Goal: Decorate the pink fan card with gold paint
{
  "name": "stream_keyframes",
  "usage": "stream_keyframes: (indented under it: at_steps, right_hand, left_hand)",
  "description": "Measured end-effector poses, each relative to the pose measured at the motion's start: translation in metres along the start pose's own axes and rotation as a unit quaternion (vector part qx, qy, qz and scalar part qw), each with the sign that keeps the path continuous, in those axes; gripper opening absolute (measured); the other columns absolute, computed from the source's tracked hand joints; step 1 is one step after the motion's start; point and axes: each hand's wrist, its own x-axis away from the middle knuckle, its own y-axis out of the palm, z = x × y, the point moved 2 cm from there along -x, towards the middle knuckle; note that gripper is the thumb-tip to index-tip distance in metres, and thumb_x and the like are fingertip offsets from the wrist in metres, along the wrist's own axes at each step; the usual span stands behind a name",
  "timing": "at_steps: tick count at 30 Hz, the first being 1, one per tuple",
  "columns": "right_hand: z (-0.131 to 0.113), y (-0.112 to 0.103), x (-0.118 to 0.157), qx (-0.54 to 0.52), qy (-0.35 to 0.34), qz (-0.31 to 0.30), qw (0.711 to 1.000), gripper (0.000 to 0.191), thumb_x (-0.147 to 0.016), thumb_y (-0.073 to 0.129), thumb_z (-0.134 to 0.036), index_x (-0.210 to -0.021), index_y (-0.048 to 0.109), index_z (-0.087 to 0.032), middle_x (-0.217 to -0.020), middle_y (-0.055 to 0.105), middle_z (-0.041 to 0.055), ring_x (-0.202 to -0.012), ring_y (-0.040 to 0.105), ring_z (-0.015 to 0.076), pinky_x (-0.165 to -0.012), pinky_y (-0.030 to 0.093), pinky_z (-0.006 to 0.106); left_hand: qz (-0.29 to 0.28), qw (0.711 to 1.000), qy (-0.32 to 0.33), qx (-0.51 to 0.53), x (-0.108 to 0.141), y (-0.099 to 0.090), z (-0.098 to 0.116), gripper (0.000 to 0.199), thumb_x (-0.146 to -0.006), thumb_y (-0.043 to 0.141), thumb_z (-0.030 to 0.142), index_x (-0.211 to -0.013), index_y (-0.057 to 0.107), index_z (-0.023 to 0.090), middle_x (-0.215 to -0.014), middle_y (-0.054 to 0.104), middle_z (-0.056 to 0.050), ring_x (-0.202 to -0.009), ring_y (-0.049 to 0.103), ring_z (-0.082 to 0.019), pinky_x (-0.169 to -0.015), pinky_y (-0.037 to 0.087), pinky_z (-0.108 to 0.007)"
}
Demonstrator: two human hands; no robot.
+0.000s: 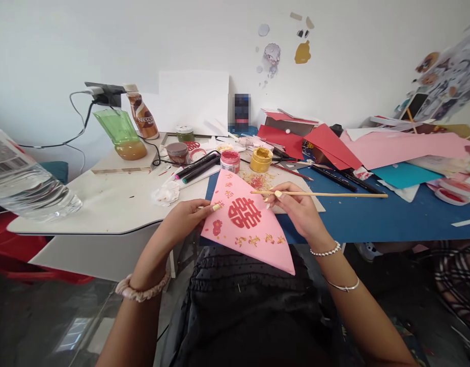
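A pink, fan-shaped piece (273, 224) with a red double character, a red flower and small gold marks extends over the table's front edge, above my lap. My left hand (189, 216) is closed on its left edge, thumb on top. In my right hand (296, 206) is a thin wooden stick (334, 194), pinched near its left end, whose tip lies over the pink piece's upper right edge. Just behind the piece stand an open jar of pink paint (230, 162) and an open jar of yellow paint (261, 160).
Left are a large water bottle (28, 178), a green cut container (122, 135) and a coffee bottle (143, 114). Black markers (198, 167) and a crumpled tissue (166, 193) lie nearby. Red paper (330, 145) and pink paper (403, 145) cover the right side. A person's checked clothing shows lower right.
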Motion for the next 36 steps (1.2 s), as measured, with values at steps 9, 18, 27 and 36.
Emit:
stream_keyframes:
  at_steps: [9,18,27,36]
  right_hand:
    - [0.008,0.011,0.004,-0.059,0.035,0.03,0.997,0.006,-0.075,0.059,-0.025,-0.078,0.061,-0.02,-0.067,0.065,-0.0021,-0.066,0.059,0.0096,-0.066,0.046,0.024]
    - [0.013,0.011,0.007,-0.054,0.013,0.042,0.998,0.005,-0.076,0.059,-0.025,-0.077,0.06,-0.02,-0.066,0.065,-0.0025,-0.065,0.059,0.0097,-0.063,0.045,0.024]
    - [0.007,0.012,0.012,-0.035,-0.001,0.053,0.998,0.006,-0.076,0.058,-0.025,-0.078,0.061,-0.02,-0.066,0.064,-0.0021,-0.065,0.06,0.0108,-0.063,0.047,0.026]
    - [0.002,0.008,0.003,0.008,-0.022,0.055,0.998,0.013,-0.08,0.055,-0.025,-0.088,0.065,-0.022,-0.076,0.066,-0.0005,-0.073,0.061,0.0102,-0.069,0.049,0.025]
  left_hand:
    - [-0.004,0.999,-0.027,0.037,0.013,0.0,0.007,0.055,-0.073,0.044,0.063,-0.099,0.053,0.016,-0.075,0.063,-0.005,-0.064,0.06,-0.019,-0.061,0.048,-0.033]
    - [0.136,0.957,0.206,-0.149,0.065,0.014,-0.021,0.072,-0.069,0.064,0.052,-0.127,0.034,0.021,-0.134,0.042,-0.016,-0.122,0.042,-0.028,-0.098,0.04,-0.048]
    - [0.086,0.788,0.412,-0.449,0.071,0.049,0.004,0.059,-0.082,0.052,0.023,-0.136,0.028,0.016,-0.14,0.04,-0.005,-0.135,0.021,-0.026,-0.113,0.01,-0.05]
    - [0.067,0.778,0.434,-0.45,0.058,0.058,0.006,0.059,-0.079,0.047,0.013,-0.136,0.029,0.013,-0.13,0.051,-0.005,-0.129,0.034,-0.024,-0.113,0.012,-0.048]
